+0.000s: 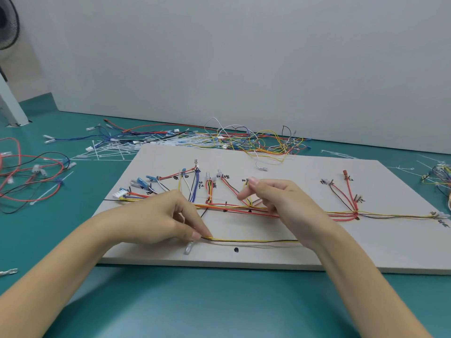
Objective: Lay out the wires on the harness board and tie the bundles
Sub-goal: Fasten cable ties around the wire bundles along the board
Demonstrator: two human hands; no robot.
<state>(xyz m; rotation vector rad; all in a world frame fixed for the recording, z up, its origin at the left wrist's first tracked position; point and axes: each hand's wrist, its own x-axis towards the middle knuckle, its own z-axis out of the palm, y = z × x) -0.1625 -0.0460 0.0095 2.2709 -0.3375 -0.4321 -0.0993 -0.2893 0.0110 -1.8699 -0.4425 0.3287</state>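
Note:
A pale harness board (305,254) lies on the teal floor with hand-written labels and black marks. Red, yellow, black and blue wires run along it as a main bundle (317,213), with branches fanning toward connectors at the left (144,184) and right (346,191). My left hand (168,215) pinches the end of a thin yellow and black wire pair (253,241) near a clear terminal (188,248). That pair stretches right and passes under my right hand (275,198). The right hand hovers over the bundle with fingers curled; what it grips is hidden.
Loose coloured wires and white cable ties (117,150) are heaped behind the board by the grey wall. More red and black wires (31,181) lie to the left, another tangle (439,176) at the far right. A small metal terminal (8,272) lies near the left edge.

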